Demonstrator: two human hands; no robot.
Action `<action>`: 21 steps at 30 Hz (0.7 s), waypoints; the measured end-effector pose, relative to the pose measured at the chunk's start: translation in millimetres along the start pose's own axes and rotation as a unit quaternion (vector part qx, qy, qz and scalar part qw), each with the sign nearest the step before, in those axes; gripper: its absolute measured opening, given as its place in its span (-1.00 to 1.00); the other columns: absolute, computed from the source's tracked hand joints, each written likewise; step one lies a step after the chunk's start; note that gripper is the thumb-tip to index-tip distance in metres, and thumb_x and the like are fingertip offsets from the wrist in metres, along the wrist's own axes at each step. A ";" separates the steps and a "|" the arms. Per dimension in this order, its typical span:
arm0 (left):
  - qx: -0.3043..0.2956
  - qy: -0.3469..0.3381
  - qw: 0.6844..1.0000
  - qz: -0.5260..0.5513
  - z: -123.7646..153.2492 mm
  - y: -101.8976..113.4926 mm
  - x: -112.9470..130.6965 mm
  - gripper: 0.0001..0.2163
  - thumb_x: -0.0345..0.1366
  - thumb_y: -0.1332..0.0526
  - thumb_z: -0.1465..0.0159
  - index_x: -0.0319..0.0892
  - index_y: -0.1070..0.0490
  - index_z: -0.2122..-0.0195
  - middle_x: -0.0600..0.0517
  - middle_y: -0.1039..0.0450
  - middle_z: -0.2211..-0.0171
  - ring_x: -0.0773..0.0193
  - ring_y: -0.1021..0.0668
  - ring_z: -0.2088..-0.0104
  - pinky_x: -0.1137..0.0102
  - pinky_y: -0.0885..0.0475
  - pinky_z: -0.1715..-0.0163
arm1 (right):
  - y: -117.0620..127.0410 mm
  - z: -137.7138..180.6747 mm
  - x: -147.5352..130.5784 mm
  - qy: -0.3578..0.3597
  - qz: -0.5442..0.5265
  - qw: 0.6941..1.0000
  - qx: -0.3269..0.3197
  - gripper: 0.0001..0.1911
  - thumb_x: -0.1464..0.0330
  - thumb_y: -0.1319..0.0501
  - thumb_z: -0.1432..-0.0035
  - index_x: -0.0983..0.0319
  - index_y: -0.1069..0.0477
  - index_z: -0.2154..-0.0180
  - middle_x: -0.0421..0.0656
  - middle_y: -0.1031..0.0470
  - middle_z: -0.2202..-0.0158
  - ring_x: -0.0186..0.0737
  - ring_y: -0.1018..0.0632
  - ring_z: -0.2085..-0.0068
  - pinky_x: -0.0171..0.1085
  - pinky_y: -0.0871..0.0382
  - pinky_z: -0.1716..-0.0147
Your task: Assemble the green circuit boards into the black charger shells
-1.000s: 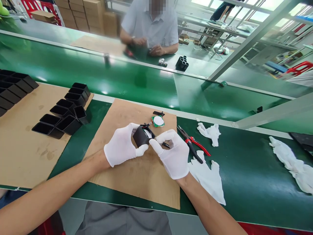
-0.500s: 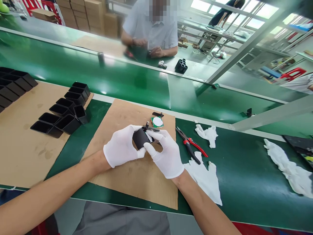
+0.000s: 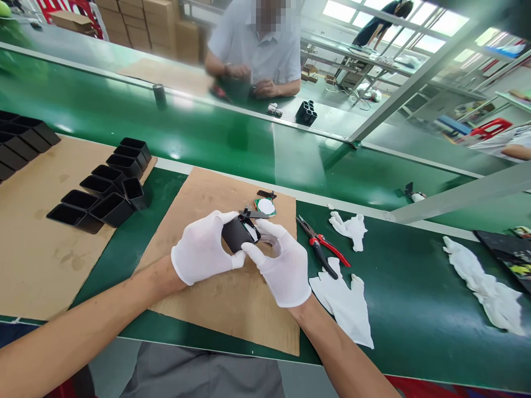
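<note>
White-gloved hands (image 3: 206, 249) close together, both curled inward.

- Left hand (image 3: 203, 249), white-gloved: fingers around a black case (image 3: 236, 235).
- Right hand (image 3: 284, 268), white-gloved: thumb and fingers at the case's open end.
- Circuit board (image 3: 265, 207), white disc on top: on cardboard (image 3: 224, 315), beyond the hands.
- Pliers (image 3: 326, 261), red and black: on green bench (image 3: 402, 282), black handle over a glove (image 3: 350, 307).
- Open cases (image 3: 111, 210), black: grouped at left.
- Co-worker (image 3: 267, 58): opposite.
</note>
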State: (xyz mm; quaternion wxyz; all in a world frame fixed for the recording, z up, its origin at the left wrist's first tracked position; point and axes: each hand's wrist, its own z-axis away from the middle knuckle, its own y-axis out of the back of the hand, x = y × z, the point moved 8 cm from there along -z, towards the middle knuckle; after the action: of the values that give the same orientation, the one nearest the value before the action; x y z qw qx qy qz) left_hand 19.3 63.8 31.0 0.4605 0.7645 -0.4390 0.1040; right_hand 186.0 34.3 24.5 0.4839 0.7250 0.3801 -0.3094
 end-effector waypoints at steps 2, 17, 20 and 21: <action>0.002 -0.007 1.000 -0.008 0.1 0.2 0.5 -0.50 -0.24 -0.34 -0.09 -0.10 -0.39 -0.09 0.04 -0.64 0.23 0.12 -0.72 0.29 0.31 -0.63 0.28 | 0.7 -1.0 -6.9 0.030 0.033 0.999 -0.001 -0.67 0.28 -0.43 -0.22 0.09 -0.57 -0.03 -0.13 -0.68 0.13 -0.07 -0.70 0.16 -0.09 -0.62 0.08; 0.007 0.001 1.000 -0.015 0.8 0.4 -0.9 -0.48 -0.22 -0.36 -0.06 -0.07 -0.38 -0.08 0.06 -0.60 0.26 0.12 -0.71 0.31 0.30 -0.62 0.31 | 0.4 0.2 -5.2 0.018 0.048 0.999 -0.003 -0.66 0.24 -0.43 -0.21 0.05 -0.57 -0.03 -0.15 -0.68 0.15 -0.08 -0.70 0.18 -0.09 -0.61 0.10; 0.011 -0.012 0.999 -0.030 1.5 0.3 -0.1 -0.51 -0.21 -0.35 -0.08 -0.09 -0.37 -0.06 0.05 -0.60 0.28 0.12 -0.70 0.32 0.31 -0.62 0.32 | 1.3 -1.0 -10.0 0.048 0.035 0.998 0.002 -0.78 0.28 -0.41 -0.23 0.06 -0.61 0.07 -0.16 -0.66 0.19 -0.10 -0.68 0.18 -0.12 -0.60 0.13; 0.015 -0.017 0.999 -0.035 1.6 0.7 0.7 -0.51 -0.21 -0.35 -0.08 -0.10 -0.37 -0.06 0.05 -0.60 0.28 0.13 -0.70 0.33 0.31 -0.62 0.32 | 1.6 -1.3 -9.7 0.049 0.029 0.998 0.005 -0.81 0.27 -0.42 -0.23 0.06 -0.61 0.10 -0.16 -0.66 0.20 -0.09 -0.68 0.17 -0.12 -0.60 0.12</action>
State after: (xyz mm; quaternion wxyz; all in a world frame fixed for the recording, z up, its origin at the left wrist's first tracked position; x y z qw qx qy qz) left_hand 18.8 61.9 31.0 0.4444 0.7879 -0.4183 0.0815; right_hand 182.4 32.7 33.6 0.4696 0.7525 0.3809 -0.2611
